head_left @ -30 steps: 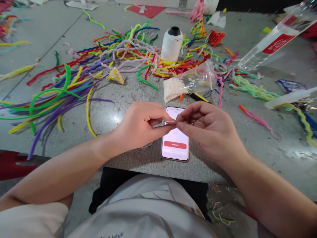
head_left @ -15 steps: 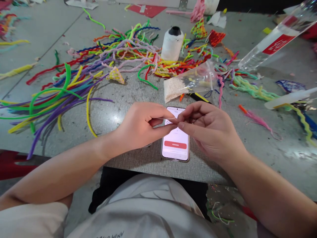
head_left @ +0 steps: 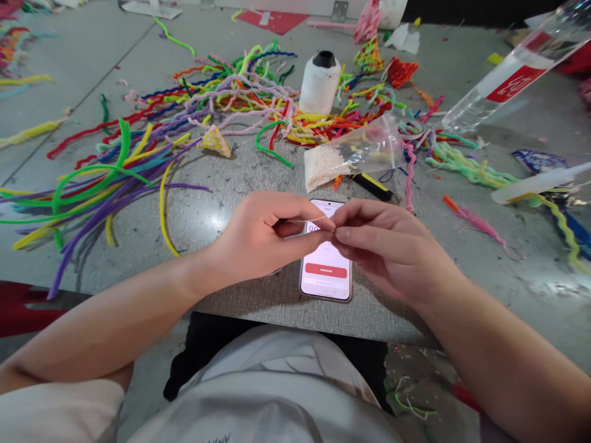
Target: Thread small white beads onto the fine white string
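A thin white thread [head_left: 310, 220] runs from inside my left hand [head_left: 270, 234] toward the pinched fingertips of my right hand [head_left: 390, 246]. Both hands are closed, thumb against forefinger, and their tips meet in the air over a phone [head_left: 326, 287]. The fingers hide whatever else may sit at the meeting point. Under the hands the phone lies face up, its lit screen showing a red button and partly covered digits. Just beyond is a clear zip bag [head_left: 327, 165] of small pale beads, with a black and yellow tool [head_left: 373, 186] beside it.
Fuzzy coloured craft stems [head_left: 111, 178] spread over the left and middle of the table. A white thread cone [head_left: 320, 83] stands behind the bag. To the right are a tilted plastic bottle [head_left: 503, 80], a white tube [head_left: 540, 183] and a pink tassel [head_left: 480, 223].
My right hand has turned slightly and lowered its knuckles, uncovering more of the black and yellow tool. The fingertips stay together, and the view has shifted a little.
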A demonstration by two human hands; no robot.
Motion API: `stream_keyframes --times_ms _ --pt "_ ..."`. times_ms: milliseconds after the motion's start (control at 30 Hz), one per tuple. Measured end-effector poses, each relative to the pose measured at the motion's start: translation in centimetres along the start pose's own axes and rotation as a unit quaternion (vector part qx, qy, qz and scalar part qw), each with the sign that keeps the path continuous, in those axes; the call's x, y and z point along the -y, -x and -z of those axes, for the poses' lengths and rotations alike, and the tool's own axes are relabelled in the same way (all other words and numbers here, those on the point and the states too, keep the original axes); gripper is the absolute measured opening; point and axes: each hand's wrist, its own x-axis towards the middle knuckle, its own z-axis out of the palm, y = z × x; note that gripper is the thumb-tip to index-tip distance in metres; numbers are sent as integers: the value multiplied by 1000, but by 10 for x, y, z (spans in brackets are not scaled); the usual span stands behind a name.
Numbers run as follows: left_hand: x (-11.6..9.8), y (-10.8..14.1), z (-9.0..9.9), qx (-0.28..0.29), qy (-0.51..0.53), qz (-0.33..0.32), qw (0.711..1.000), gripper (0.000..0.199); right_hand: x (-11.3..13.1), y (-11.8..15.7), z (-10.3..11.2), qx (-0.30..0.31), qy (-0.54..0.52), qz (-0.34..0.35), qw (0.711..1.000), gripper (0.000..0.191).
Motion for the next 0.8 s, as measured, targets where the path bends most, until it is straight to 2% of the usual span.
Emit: stream_keyframes --times_ms 100,233,433,633,800 --pt "-3 0 2 2 11 16 1000 4 1 1 1 35 -31 -29 998 10" --pt "-4 0 3 3 19 40 999 3 1 0 2 46 -37 -30 998 13" --pt "-1 -1 6 5 -32 -15 999 7 -1 -3 -1 9 10 15 1000 26" --pt "4 3 4 -10 -105 -104 989 10 1 -1 -6 -39 18 14 999 20" --pt "1 6 3 -1 -134 -111 985 13 3 -1 -7 -36 29 14 999 19"
